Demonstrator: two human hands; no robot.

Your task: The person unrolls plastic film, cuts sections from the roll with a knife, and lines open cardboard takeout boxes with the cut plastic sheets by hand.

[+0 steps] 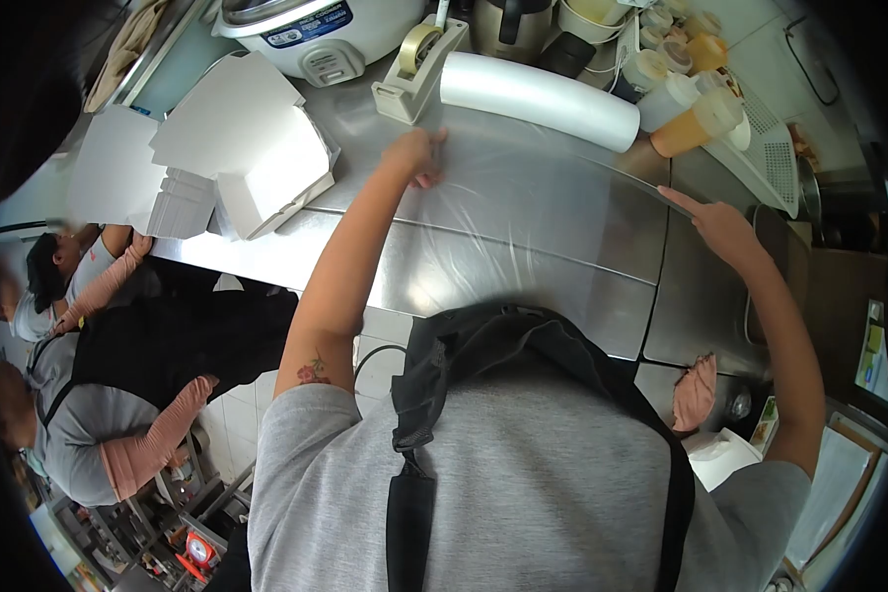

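Clear plastic film (508, 212) runs from a large white roll (543, 102) across the steel counter toward me, with creases along its near part. My left hand (414, 158) is at the film's upper left, below the roll's left end, its fingers apart. Over on the right, my right hand (715, 225) is beyond the film's right edge, index finger stretched toward the roll. Its other fingers are curled around a thin, dark, straight thing that I cannot make out. A tape dispenser (419, 69) stands close to the roll's left end.
Stacked white cardboard boxes (266, 148) stand left of my arm, near a rice cooker (306, 39). Bottles (696, 123) and a perforated white tray (765, 163) stand at the back right. A pink cloth (696, 393) lies at lower right. Two people in grey shirts are on the left.
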